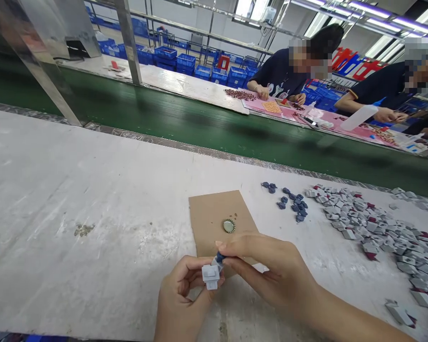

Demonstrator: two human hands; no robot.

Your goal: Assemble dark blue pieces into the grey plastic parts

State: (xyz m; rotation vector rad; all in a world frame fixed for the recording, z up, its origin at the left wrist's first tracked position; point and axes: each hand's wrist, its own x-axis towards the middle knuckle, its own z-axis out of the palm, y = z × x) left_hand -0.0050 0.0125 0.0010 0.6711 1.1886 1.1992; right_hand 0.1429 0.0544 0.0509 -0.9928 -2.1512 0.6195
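Note:
My left hand (180,294) is closed around a small light-grey plastic part (210,275), held up near the table's front edge. My right hand (271,273) pinches a small dark-blue piece (220,258) and holds it against the top of the grey part. Both hands hover over the near end of a brown cardboard sheet (214,216). On that sheet lies a round metal cap (228,226).
Several loose dark-blue pieces (292,202) lie right of the cardboard. A big heap of grey parts (374,228) spreads over the right side of the white table. A green conveyor belt (199,126) runs behind; two other people work at the far bench.

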